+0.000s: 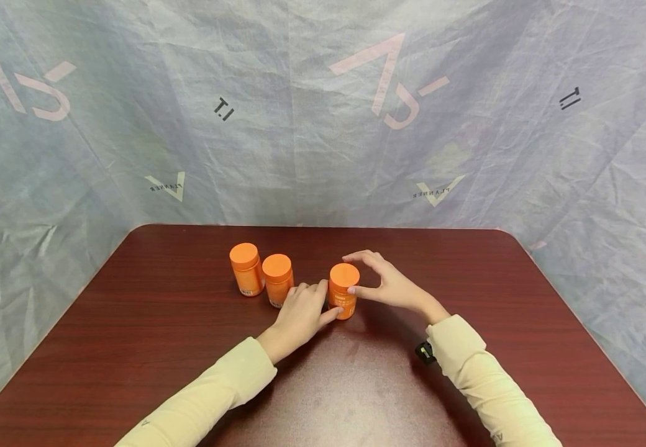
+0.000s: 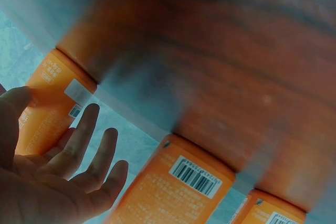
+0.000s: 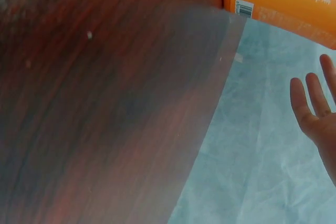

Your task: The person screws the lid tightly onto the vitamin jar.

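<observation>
Three orange jars with orange lids stand upright on the table. My left hand (image 1: 299, 313) grips the right-hand jar (image 1: 342, 297) low down, thumb across its front and index finger at its left side. In the left wrist view the thumb lies against this jar (image 2: 47, 106), and the other fingers spread beside it. Around its lid, from the right, reaches my right hand (image 1: 392, 285), thumb at the lid's edge and fingers arched behind. The right wrist view has the right fingers (image 3: 315, 98) spread apart from the jar (image 3: 283, 6).
The middle jar (image 1: 277, 279) stands just left of my left hand's fingers, close to the left jar (image 1: 247, 272). A dark red wooden table (image 1: 161, 347) lies under everything. Behind it hangs a pale printed cloth (image 1: 300, 155). A black device (image 1: 425, 352) sits at the right wrist.
</observation>
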The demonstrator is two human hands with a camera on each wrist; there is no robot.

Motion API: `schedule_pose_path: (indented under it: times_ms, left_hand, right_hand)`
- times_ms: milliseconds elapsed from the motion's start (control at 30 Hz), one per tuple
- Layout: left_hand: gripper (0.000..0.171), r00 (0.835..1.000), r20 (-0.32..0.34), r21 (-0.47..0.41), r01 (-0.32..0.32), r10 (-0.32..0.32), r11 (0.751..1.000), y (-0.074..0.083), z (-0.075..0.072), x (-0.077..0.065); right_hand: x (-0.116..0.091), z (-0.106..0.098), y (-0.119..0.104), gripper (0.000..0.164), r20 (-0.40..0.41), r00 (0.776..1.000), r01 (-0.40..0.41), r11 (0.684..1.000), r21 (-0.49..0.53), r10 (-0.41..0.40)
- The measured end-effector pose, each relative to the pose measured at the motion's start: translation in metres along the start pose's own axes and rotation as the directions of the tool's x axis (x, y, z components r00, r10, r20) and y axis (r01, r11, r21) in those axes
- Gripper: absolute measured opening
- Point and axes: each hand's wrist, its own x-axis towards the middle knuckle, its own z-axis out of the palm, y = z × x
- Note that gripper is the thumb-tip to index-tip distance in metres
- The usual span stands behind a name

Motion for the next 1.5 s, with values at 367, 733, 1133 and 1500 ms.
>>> schedule_pose_path:
  times_ms: [367,733,1133,1500]
  left_hand:
    - [0.053,1.000,0.003,-0.001,-0.002,0.002,1.000,0.000,-0.002,-0.001]
    - [0.055,1.000,0.016,-0.008,0.009,-0.009,1.000,0.001,-0.001,-0.001]
    - [0.054,1.000,0.015,-0.006,0.006,-0.006,1.000,0.001,-0.002,-0.001]
    - [0.053,1.000,0.001,-0.004,-0.008,0.008,1.000,0.000,-0.001,-0.001]
  right_hand:
    - [0.002,-0.002,0.000,0.049,0.041,0.996,0.076,0.997,0.017,-0.076]
    - [0.000,0.006,-0.004,0.045,-0.068,0.998,-0.010,1.000,-0.009,0.009]
    - [0.000,0.014,-0.004,0.046,-0.142,0.989,-0.045,0.998,-0.038,0.039]
    - [-0.001,0.005,-0.005,0.054,-0.072,0.997,-0.010,0.998,-0.066,0.005]
